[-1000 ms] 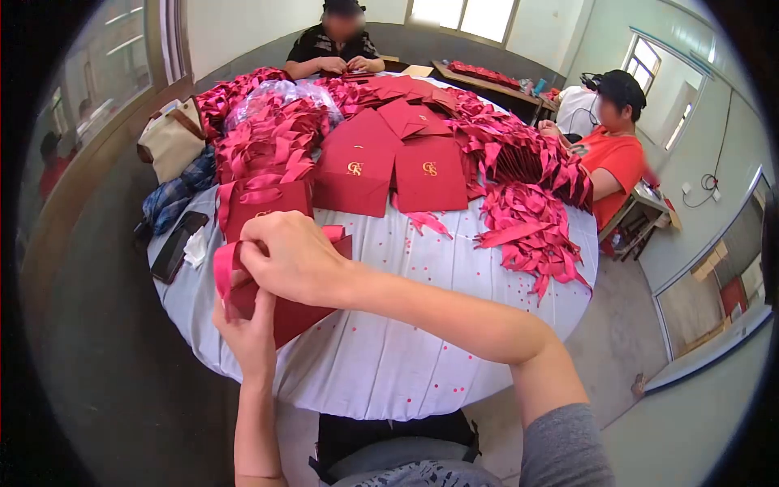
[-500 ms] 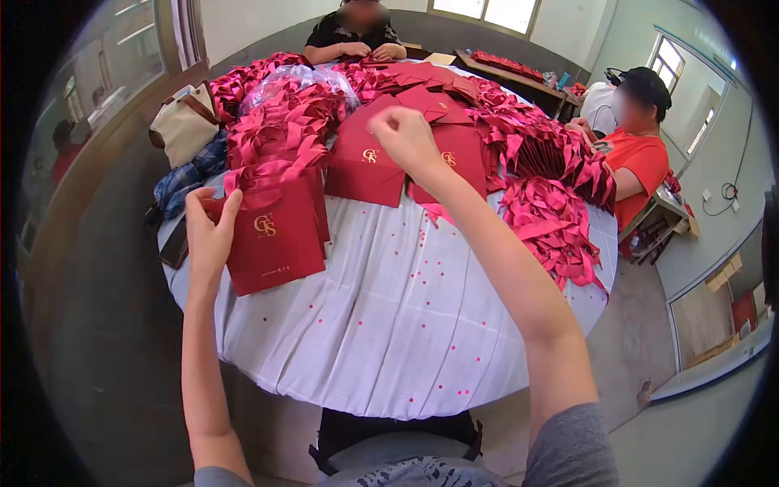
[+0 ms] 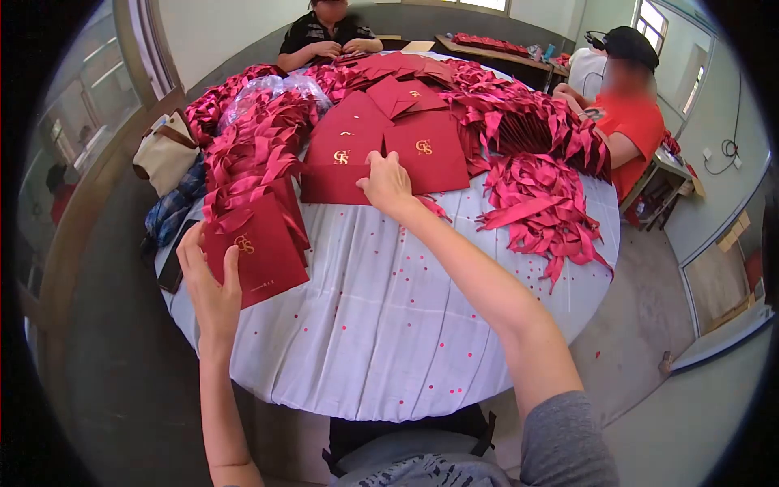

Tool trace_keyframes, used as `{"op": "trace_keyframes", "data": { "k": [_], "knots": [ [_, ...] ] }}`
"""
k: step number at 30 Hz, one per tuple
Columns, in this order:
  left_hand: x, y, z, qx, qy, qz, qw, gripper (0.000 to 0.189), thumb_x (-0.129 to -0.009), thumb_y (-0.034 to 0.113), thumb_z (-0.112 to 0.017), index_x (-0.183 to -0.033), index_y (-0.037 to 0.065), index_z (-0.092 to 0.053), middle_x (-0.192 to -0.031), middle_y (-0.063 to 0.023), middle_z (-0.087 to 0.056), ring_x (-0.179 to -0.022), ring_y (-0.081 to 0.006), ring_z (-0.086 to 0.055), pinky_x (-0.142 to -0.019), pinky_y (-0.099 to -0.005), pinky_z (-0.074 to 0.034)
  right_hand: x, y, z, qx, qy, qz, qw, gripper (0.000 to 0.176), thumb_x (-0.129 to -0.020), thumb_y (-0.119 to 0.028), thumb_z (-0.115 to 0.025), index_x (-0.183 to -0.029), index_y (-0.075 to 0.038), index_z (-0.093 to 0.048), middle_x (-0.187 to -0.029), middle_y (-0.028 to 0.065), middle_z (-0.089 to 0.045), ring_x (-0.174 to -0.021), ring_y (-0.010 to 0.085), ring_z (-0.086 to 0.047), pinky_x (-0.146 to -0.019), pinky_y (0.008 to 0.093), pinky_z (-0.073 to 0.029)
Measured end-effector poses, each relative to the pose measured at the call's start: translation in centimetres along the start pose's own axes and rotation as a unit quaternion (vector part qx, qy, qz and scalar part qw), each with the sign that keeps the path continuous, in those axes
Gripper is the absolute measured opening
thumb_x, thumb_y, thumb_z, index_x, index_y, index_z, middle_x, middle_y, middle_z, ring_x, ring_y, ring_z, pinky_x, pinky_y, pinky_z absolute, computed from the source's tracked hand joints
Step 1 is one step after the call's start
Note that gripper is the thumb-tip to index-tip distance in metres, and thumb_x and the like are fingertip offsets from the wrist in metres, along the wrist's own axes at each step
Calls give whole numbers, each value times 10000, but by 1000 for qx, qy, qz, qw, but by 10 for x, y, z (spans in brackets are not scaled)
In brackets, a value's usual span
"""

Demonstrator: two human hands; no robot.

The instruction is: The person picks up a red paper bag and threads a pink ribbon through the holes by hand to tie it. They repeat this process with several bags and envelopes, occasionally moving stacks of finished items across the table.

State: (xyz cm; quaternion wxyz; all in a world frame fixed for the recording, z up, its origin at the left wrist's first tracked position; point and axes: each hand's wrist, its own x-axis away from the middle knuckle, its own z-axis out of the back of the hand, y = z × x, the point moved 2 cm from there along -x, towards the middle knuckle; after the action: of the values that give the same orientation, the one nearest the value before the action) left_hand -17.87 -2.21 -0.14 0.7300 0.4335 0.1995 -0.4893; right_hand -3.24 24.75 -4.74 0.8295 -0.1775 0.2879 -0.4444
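My left hand [image 3: 209, 280] is at the left edge of a dark red paper gift bag [image 3: 264, 264] with gold lettering and a pink-red ribbon handle. Its thumb lies in front, apart from the fingers, which are partly behind the bag's edge; no firm grip shows. This bag is foremost in a row of similar bags with ribbon handles [image 3: 260, 154]. My right hand [image 3: 387, 180] rests over the near edges of flat red bags [image 3: 337, 185] in the middle pile, fingers bent and apart. Another lettered bag [image 3: 438, 154] lies just right of it.
A loose heap of pink-red ribbons [image 3: 540, 203] lies on the white tablecloth [image 3: 357, 325], which has scattered red dots. A cream bag [image 3: 166, 154] sits at the left edge. One person [image 3: 324, 40] works across the table, another in a red shirt [image 3: 633, 118] at the right.
My right hand has come down from above the middle pile onto the flat bags. My left hand has loosened from its pinch on the bag's upper corner and moved lower along its edge.
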Motion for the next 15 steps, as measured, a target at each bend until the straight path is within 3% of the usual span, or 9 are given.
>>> {"op": "trace_keyframes", "data": {
  "k": [6,8,15],
  "knots": [
    [-10,48,-9,37,-6,-78,996,364,-836,8,-589,-1191,-5,-511,-1229,-166,-477,-1154,-314,-471,-982,-366,-368,11,5,30,-73,49,48,995,338,-694,-195,-755,-975,-52,-631,-941,208,-566,-909,365,-571,-791,421,-477],
    [-16,65,-17,101,-36,-82,991,373,-821,-24,-583,-1188,6,-520,-1237,-156,-487,-1151,-311,-479,-980,-369,-372,26,9,55,-55,33,82,995,339,-701,-158,-765,-991,-65,-616,-1017,229,-515,-891,419,-582,-792,442,-490],
    [-15,108,-59,121,-136,-215,959,585,-793,-43,-598,-1342,42,-418,-1298,-165,-446,-1200,-330,-432,-1010,-387,-352,143,19,127,-142,21,172,975,202,-713,-23,-699,-859,-15,-560,-914,153,-495,-800,342,-572,-683,402,-474]
  ]
}}
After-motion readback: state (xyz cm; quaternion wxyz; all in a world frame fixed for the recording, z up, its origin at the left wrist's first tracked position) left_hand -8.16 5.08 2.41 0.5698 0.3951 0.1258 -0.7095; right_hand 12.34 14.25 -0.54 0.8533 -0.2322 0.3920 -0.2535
